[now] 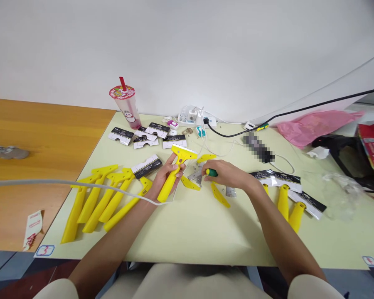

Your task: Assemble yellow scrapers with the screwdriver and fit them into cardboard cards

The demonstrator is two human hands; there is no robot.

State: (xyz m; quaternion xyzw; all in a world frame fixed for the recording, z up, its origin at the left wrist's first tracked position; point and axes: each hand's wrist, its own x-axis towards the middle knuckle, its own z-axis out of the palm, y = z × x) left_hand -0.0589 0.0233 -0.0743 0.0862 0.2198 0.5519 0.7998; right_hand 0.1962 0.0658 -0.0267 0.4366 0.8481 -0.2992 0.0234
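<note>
My left hand [165, 176] is closed around a yellow scraper [170, 182], its wide head tilted up and away from me. In my right hand [226, 173] is a screwdriver [211, 172] with a green and yellow handle; its shaft is hidden from me. Below and beside that hand lie small metal screws and grey blades [195, 175], too small to tell apart. Loose yellow head plates surround them, one [220, 195] nearest me, one [190, 183] between my hands and another [206, 158] behind.
Several yellow scrapers [93, 195] lie in a row at left. Yellow handles [283, 202] and card packaging [277, 178] are at right. Behind stand a drink cup [129, 106], more cards [145, 141] and a power strip [190, 118]. A white cable [81, 183] crosses before my left arm.
</note>
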